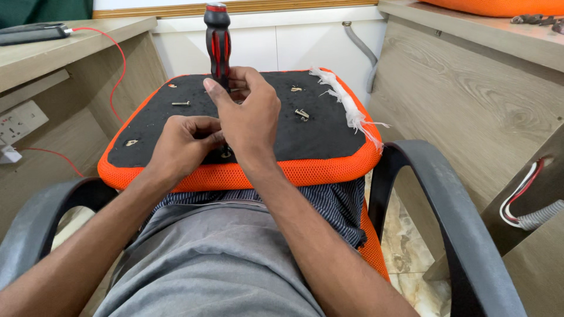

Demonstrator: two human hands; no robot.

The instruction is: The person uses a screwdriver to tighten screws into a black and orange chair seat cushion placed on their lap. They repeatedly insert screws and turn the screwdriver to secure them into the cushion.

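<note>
Setting: wood-grain desk units left and right, white cabinet fronts behind, stone tile floor (405, 235) under the chair.
Seat cushion: one orange mesh-edged seat cushion with a black fabric underside (329, 132), lying upside down across the person's lap, between two grey plastic armrests (435, 194).
Screwdriver: one black-and-red-handled screwdriver (217, 41), standing upright on the black underside, long axis vertical, handle cap up, tip down; tip hidden behind the hand.
Right hand: right hand (249, 111) wrapped around the lower end of the screwdriver handle, fingers curled shut on it.
Left hand: left hand (185, 144) low on the underside, just beside the right wrist, fingertips pinched together on something small; cannot tell what.
Screws: three loose metal screws (181, 103) lying flat on the black fabric, one left of the hands, two to the right.
Holes: two small torn mounting holes (131, 142) along the left edge.
Frayed strip: one white frayed fabric strip (349, 108) hanging off the right rear corner.
Cables: one red cable (114, 53) running from a dark device on the left table; one white wall socket (17, 120) below it.
</note>
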